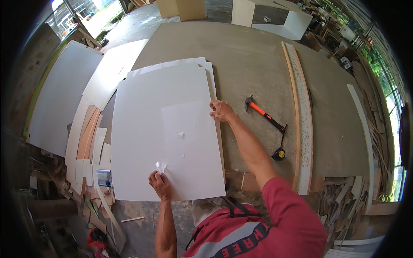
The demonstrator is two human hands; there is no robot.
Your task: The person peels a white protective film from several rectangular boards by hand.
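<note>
A white panel lies on top of a stack of similar boards on the worktable. Near its front edge, my left hand pinches a small crumpled scrap of white film. At the panel's right edge, the bent fingers of my right hand grip the rim. Another small white scrap rests on the panel between my hands. A paler rectangular patch shows on the surface around it.
Right of the stack lie a claw hammer with a red and black handle and a black tape measure. Farther right runs a long wood-edged strip. Offcuts lie left; scrap strips pile up at the lower right.
</note>
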